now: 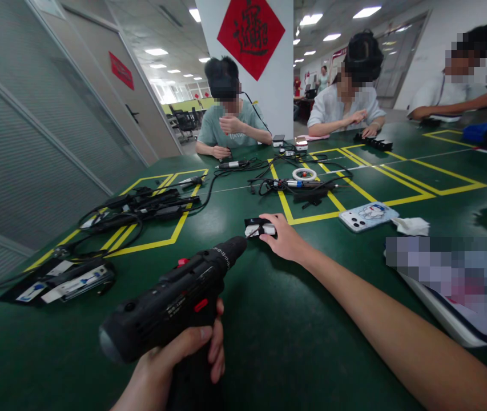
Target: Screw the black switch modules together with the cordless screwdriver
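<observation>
My left hand (183, 348) is wrapped round the grip of a black cordless drill (174, 297) with red switches. The drill points away from me and to the right, its chuck end close to a small black-and-white block (260, 228) on the green table. My right hand (285, 238) reaches across and grips the block's right end between thumb and fingers. A thin bit seems to run from the chuck to the block; whether it touches is too small to tell.
Tangled black cables and tools (153, 205) lie at the left, near a black strap piece (76, 279). Beyond my right hand are more tools (298, 184), a white ring (304, 174) and a phone (367, 216). A crumpled tissue (412, 226) lies right. Several people sit opposite.
</observation>
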The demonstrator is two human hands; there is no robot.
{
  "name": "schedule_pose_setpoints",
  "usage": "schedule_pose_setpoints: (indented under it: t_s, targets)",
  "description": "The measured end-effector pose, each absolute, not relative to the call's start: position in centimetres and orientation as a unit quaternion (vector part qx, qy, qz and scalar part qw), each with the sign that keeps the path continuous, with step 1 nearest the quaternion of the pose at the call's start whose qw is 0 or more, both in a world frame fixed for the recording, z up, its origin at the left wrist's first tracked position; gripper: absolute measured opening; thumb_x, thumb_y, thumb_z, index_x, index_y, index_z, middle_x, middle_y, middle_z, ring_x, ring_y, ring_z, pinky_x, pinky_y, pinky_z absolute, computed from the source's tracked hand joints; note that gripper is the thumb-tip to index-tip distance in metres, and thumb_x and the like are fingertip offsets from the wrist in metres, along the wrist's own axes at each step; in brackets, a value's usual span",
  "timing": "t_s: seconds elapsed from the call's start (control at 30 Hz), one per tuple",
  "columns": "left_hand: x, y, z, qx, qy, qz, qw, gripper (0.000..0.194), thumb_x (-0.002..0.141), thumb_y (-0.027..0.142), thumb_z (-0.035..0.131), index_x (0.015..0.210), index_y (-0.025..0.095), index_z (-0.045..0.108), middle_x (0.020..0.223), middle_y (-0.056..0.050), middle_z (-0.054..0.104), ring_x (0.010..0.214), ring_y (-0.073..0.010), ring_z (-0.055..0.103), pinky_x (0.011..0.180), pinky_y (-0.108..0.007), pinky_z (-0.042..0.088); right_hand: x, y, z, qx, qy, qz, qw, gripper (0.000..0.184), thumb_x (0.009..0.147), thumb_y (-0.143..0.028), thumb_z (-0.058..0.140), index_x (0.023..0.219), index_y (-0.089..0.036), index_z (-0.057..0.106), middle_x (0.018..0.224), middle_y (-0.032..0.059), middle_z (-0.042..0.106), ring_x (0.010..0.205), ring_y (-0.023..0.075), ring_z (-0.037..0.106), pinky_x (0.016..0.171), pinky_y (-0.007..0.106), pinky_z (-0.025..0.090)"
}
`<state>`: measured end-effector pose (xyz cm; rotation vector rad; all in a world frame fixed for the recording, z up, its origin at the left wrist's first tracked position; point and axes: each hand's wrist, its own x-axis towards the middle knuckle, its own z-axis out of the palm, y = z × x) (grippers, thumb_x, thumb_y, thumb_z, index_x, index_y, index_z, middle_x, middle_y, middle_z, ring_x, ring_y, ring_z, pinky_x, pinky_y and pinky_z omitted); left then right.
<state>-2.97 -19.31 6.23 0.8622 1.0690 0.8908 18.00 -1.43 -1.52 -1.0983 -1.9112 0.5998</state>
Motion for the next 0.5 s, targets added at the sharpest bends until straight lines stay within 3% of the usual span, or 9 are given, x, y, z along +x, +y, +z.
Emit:
schedule_pose_setpoints:
  t_s: [0.5]
  targets:
    - [-3.17,-19.31,6.19,0.388,0.466,0.392,0.692,0.023,0.083,0.025,0.046,0.105,0.017,0.046,0.06,0.0,0.054,0.05,-0.0195,0.054,0.057,-0.037,0.042,17.98,-1.31,-1.62,-0.438,-0.76,0.241,0.416,0.049,0.08,-0.022,0.06,0.127,-0.025,0.046,0.118,0.008,0.045,0.109,0.0189,0.051,0.1,0.038,0.038]
